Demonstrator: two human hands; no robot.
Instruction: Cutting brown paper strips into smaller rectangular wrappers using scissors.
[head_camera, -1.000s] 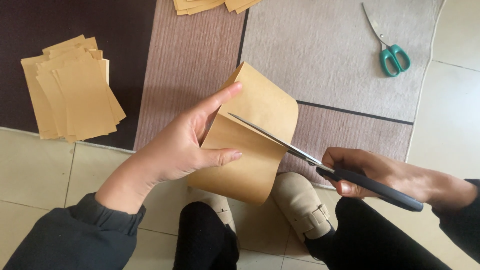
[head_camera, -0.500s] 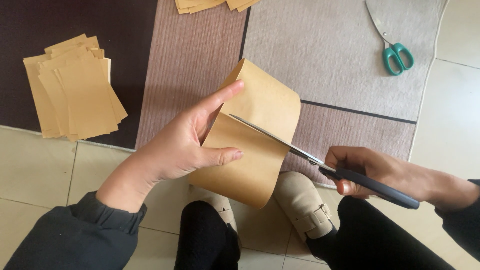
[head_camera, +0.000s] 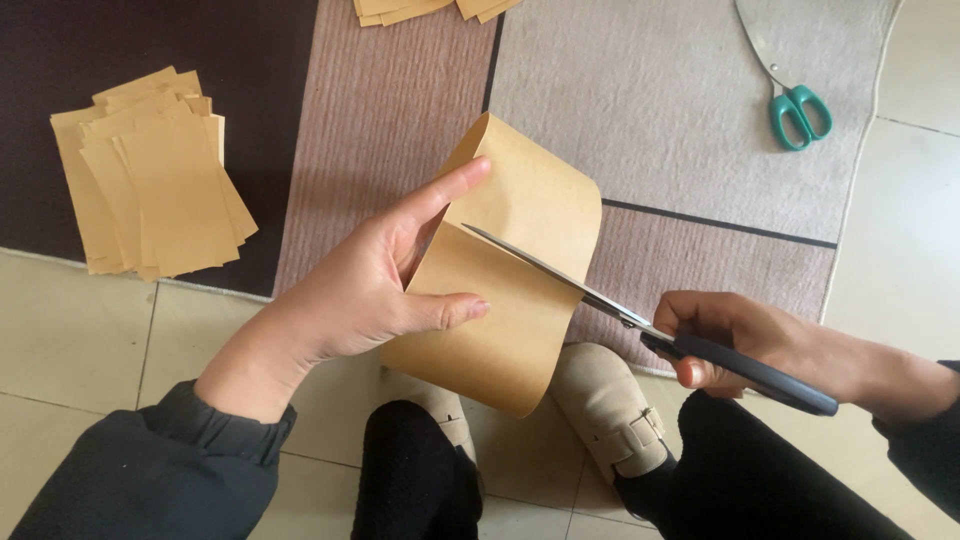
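head view:
L hand (head_camera: 370, 290): gripping folded brown paper sheet (head_camera: 520, 270), thumb on near face, fingers behind, holding it up at centre over the rug (head_camera: 680, 130).
R hand (head_camera: 740, 335): clenching black-handled scissors (head_camera: 650, 320), blades lying across sheet's fold.
Far left: stack of cut brown sheets (head_camera: 150, 200).
Far right: green-handled scissors (head_camera: 790, 100) lying on rug.
Near: beige shoes (head_camera: 600, 400).

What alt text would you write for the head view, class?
A left hand holds a folded brown paper sheet while the right hand cuts it with black-handled scissors. Cut sheets and green-handled scissors lie on the rug.
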